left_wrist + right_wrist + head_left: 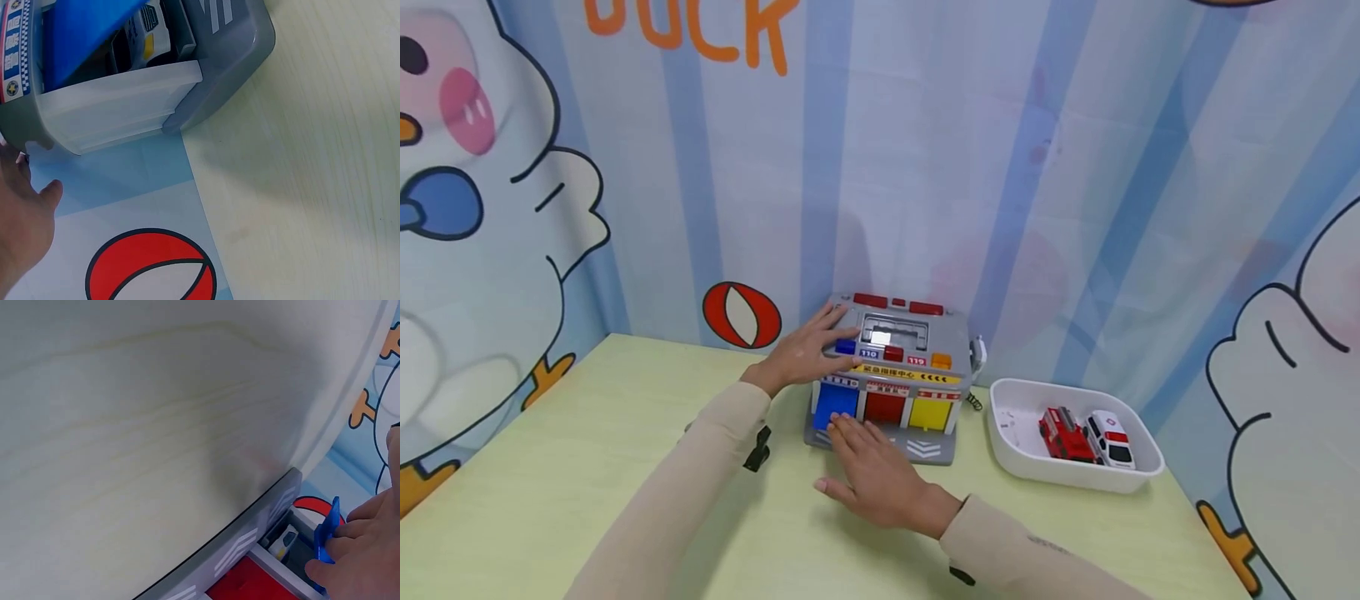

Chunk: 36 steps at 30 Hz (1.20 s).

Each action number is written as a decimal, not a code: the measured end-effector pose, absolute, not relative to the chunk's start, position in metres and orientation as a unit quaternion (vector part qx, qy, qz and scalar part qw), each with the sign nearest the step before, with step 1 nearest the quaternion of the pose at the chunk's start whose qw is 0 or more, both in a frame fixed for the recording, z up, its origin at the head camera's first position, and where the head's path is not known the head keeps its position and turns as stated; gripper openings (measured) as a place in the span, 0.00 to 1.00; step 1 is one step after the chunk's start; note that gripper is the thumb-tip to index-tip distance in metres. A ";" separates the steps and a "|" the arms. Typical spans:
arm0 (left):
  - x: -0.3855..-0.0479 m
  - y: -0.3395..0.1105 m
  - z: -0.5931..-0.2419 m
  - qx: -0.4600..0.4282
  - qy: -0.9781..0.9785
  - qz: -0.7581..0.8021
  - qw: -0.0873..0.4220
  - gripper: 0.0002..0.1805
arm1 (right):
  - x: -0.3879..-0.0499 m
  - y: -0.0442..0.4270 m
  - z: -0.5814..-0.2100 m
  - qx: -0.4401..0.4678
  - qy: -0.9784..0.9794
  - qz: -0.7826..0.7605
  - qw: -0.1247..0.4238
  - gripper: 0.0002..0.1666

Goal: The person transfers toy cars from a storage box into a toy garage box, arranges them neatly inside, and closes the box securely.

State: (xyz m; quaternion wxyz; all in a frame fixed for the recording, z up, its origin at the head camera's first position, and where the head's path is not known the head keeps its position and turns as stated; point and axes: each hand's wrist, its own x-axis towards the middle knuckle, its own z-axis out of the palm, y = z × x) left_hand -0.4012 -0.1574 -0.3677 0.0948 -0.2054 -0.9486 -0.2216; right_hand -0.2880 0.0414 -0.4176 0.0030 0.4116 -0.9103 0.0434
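Head view shows the right hand (880, 471) with fingers extended, not curled round anything, their tips against the lower part of a blue door (835, 404) while the thumb stands apart. That door is the leftmost of three on the front of a grey toy station (953, 332), which sits at the back of the table, near the middle. Both wrist views show the blue door tilted out from its opening, and a small toy vehicle (149, 34) with a yellow patch lies inside the bay.

Left hand (805, 346) spreads over the left side of the station's roof, its fingers loose and not closed on anything, the thumb just beside a blue light (846, 346). Along the same roof edge come a red light (892, 353) and an orange light (941, 361). Below them, a red door (886, 407) and a yellow door (929, 412) fill the other two bays.

A white handset (977, 354) is on the station's right side, with a dark coiled cord (974, 402) below it. Farther right, a white tub (1067, 477) holds a red fire truck (1066, 433) and, beside it, a white toy car (1111, 437). All stand on a pale yellow-green table (647, 400) before a blue-striped backdrop (910, 167).
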 end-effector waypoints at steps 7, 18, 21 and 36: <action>-0.401 -0.159 -0.368 -0.201 -0.949 -0.226 0.088 0.39 | -0.300 0.037 -0.425 0.419 -0.908 0.004 -0.006 0.46; -0.400 -0.156 -0.366 -0.200 -0.946 -0.239 0.091 0.38 | -0.312 0.033 -0.421 0.415 -0.905 -0.090 0.008 0.48; -0.400 -0.157 -0.365 -0.201 -0.945 -0.242 0.094 0.38 | -0.311 0.031 -0.421 0.414 -0.904 -0.101 0.015 0.49; -0.400 -0.155 -0.368 -0.187 -0.947 -0.248 0.083 0.40 | -0.315 0.024 -0.428 0.399 -0.911 -0.108 0.012 0.54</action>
